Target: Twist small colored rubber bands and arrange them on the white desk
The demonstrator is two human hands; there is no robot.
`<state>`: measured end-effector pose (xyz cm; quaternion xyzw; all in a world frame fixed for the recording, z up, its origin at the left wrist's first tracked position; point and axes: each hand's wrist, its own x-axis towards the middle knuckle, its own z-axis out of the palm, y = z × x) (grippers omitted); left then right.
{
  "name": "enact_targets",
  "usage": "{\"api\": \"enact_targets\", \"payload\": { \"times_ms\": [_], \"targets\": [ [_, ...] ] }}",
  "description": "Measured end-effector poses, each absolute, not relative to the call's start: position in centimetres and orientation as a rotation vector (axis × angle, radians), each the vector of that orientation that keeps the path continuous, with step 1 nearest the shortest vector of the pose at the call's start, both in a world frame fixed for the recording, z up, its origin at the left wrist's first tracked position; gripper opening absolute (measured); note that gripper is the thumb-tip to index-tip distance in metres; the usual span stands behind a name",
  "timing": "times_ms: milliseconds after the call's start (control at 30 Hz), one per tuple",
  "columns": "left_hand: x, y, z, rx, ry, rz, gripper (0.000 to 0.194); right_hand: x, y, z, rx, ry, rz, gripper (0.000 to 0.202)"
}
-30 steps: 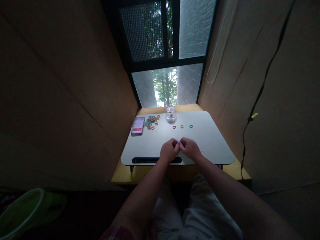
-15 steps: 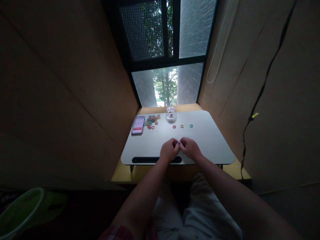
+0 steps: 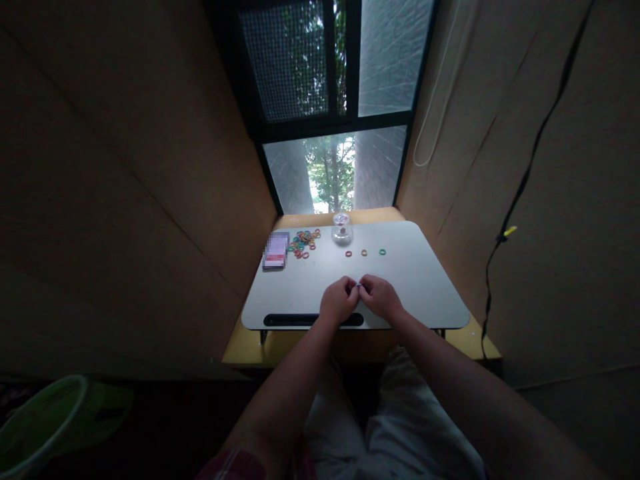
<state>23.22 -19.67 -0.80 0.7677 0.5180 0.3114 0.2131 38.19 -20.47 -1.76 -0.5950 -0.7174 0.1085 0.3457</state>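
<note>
My left hand (image 3: 340, 299) and my right hand (image 3: 379, 296) meet above the front half of the white lap table (image 3: 425, 293). Both have their fingers pinched together, tip to tip, on a tiny pale thing (image 3: 359, 285) too small to name. Beyond them lie three small rings in a row: a red one (image 3: 349, 254), a yellow one (image 3: 364, 253) and a green one (image 3: 383, 252). A pile of coloured rings (image 3: 304, 240) is at the back left. A clear container (image 3: 343, 231) stands behind the row.
A phone-like flat object (image 3: 276, 251), pixelated, lies at the table's left edge. The black slot (image 3: 290, 320) runs along the front edge, partly behind my left wrist. A green basket (image 3: 65, 413) is at lower left. A black cable (image 3: 520, 187) hangs at right.
</note>
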Motion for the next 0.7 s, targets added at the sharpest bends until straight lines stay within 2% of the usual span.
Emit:
{"api": "enact_targets", "payload": {
  "times_ms": [700],
  "targets": [
    [23.4, -20.1, 0.2, 2.087, 1.479, 0.796, 0.017, 38.1, -20.5, -1.6, -1.555, -1.864, 0.282, 0.011]
  ]
}}
